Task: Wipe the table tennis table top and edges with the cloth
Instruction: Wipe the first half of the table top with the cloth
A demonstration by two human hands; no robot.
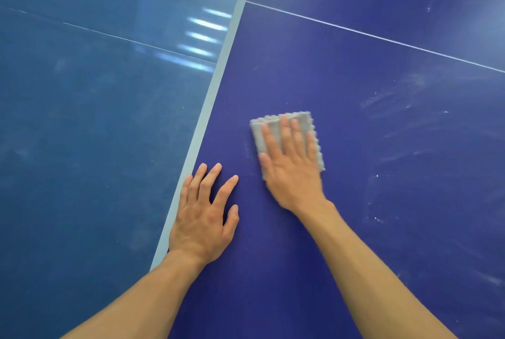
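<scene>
cloth (257, 139), grey and folded to a small square with scalloped edges, lies flat on the dark blue counter (355, 174), near a pale band (216, 93) that runs along the counter's left side. right grip (292, 174) lies spread on the cloth, fingers straight and pressing it down, curled round nothing. left grip (202, 218) rests flat and open on the bare counter just beside the pale band, near the cloth but apart from it, holding nothing. a thin white line (382, 38) crosses the counter farther off. faint whitish smears (396, 98) mark the surface right of the cloth.
</scene>
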